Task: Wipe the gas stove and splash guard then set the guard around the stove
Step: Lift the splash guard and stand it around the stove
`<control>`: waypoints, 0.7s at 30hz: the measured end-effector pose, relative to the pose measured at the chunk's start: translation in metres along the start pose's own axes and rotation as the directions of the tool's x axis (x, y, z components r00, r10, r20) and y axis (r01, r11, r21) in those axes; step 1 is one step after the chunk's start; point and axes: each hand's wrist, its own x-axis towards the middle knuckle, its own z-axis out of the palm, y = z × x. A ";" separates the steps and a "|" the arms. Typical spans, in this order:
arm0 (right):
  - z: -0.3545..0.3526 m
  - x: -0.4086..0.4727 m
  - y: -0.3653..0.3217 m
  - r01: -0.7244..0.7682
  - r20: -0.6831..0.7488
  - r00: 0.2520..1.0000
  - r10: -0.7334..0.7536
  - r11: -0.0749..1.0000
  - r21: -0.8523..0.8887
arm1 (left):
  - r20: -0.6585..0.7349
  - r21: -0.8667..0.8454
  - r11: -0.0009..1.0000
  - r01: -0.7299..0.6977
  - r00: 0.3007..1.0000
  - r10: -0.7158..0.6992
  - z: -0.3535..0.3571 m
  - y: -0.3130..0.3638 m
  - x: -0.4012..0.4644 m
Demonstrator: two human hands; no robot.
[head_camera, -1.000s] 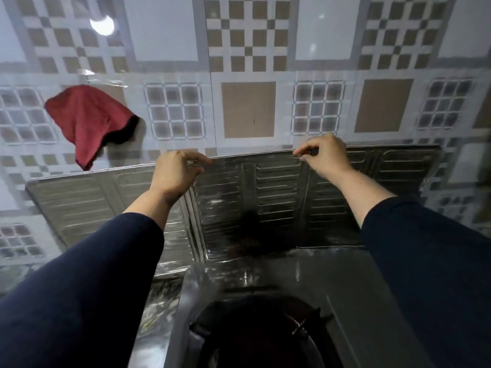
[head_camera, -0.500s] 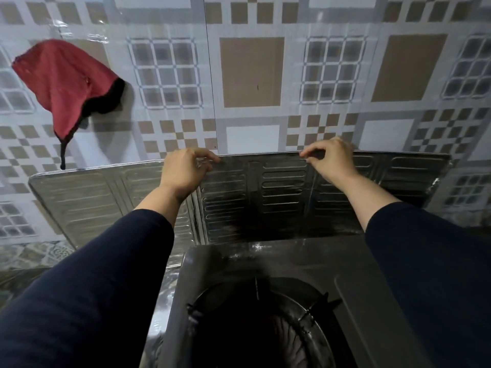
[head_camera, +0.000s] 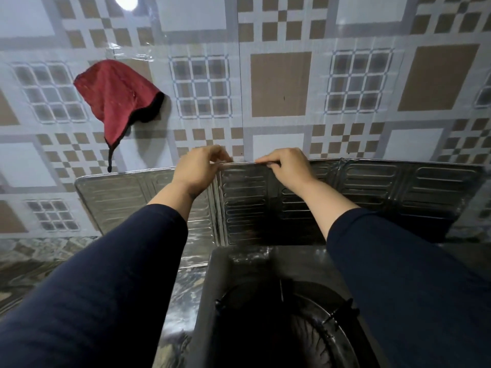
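A ribbed foil splash guard [head_camera: 377, 187] stands upright against the tiled wall behind the dark gas stove [head_camera: 255, 272]. My left hand [head_camera: 199, 168] pinches the guard's top edge at the left fold. My right hand [head_camera: 288, 166] pinches the same edge just to the right, near the middle panel. Both side panels spread outward along the wall. The stove's burner and pan support [head_camera: 313, 325] show below, partly hidden by my right sleeve.
A red cloth [head_camera: 117, 102] hangs on the patterned tiled wall [head_camera: 281, 83] up left of the guard. A foil-lined counter strip [head_camera: 186, 288] runs left of the stove, beside a marbled counter [head_camera: 32, 264].
My two hands have come closer together along the guard's top edge. The view has shifted, so the stove and guard now sit further right in the frame.
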 end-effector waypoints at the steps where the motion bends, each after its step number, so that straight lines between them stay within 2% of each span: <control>1: 0.001 0.000 -0.001 -0.008 -0.009 1.000 0.008 1.000 0.004 | 0.006 0.023 1.000 0.017 1.000 -0.018 -0.007 -0.007 -0.002; 9: 0.005 0.001 0.002 -0.049 -0.051 0.997 0.052 0.997 0.055 | -0.008 0.173 0.975 0.137 0.990 -0.138 -0.052 -0.049 -0.026; 15: 0.007 -0.002 0.000 -0.073 -0.074 0.994 0.079 0.994 0.079 | -0.019 0.300 0.949 0.100 0.995 -0.099 -0.052 -0.048 -0.038; 18: 0.003 -0.004 -0.004 -0.094 -0.069 0.992 0.101 0.990 0.105 | 0.015 0.319 0.943 0.092 0.995 -0.102 -0.060 -0.039 -0.040; 21: -0.001 -0.004 -0.007 -0.104 -0.078 0.990 0.113 0.987 0.119 | 0.103 0.265 0.960 0.092 0.987 -0.123 -0.073 -0.028 -0.039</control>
